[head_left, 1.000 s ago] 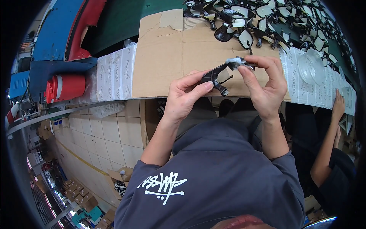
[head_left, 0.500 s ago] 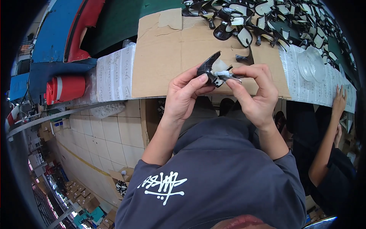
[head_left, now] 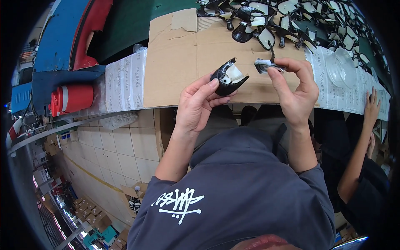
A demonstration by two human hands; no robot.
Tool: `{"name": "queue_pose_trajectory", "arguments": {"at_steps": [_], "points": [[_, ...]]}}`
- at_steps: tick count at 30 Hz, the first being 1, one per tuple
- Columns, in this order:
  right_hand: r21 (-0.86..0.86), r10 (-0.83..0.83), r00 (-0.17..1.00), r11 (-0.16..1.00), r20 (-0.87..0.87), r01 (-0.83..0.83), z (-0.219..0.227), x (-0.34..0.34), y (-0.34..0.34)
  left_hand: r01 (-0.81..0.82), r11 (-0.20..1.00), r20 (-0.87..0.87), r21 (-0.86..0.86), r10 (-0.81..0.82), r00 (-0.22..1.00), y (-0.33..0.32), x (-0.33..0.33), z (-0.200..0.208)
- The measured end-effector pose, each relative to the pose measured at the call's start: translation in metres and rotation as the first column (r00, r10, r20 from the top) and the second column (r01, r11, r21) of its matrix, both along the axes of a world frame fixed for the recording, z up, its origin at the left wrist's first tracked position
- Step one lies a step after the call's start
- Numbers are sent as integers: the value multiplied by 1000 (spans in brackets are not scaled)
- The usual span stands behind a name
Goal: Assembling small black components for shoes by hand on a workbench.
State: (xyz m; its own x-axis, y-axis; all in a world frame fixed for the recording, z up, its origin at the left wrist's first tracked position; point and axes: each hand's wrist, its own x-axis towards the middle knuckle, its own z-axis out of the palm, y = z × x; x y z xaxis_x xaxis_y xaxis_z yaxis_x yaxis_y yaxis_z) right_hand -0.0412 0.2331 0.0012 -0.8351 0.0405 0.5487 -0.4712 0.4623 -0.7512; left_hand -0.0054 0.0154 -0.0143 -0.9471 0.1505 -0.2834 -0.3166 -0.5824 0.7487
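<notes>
My left hand (head_left: 196, 103) grips a glossy black shoe heel (head_left: 227, 85) with a cream inner face, thumb on its near side and fingers beneath. It is tilted above the cardboard sheet (head_left: 175, 66). To its right, my right hand (head_left: 295, 85) pinches a small dark, shiny piece with a white strip (head_left: 265, 65) between thumb and forefinger. What kind of thing that is cannot be made out. The two held pieces are apart. Behind the right fingers, another black heel (head_left: 273, 51) is partly hidden.
A heap of black and cream heels (head_left: 287, 25) covers the back right. A clear round plastic container (head_left: 342, 68) stands at the right, near a co-worker's hand (head_left: 372, 106). To the left are a red cylindrical object (head_left: 75, 100) and blue machinery (head_left: 56, 50).
My right hand has drawn away from the heel, to the right and farther back, with the small piece in its fingers. My left hand has turned the heel so its cream inside shows.
</notes>
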Motion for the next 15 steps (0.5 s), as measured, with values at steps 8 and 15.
{"name": "queue_pose_trajectory", "arguments": {"at_steps": [8,15], "points": [[-103,138,989,986,46,-133,5,9,-8,23,1000,-16,-9,-24,1000,2,0,-3],[-99,247,968,965,44,-242,4,16,-18,52,996,-25,-73,-54,998,2,2,-5]]}}
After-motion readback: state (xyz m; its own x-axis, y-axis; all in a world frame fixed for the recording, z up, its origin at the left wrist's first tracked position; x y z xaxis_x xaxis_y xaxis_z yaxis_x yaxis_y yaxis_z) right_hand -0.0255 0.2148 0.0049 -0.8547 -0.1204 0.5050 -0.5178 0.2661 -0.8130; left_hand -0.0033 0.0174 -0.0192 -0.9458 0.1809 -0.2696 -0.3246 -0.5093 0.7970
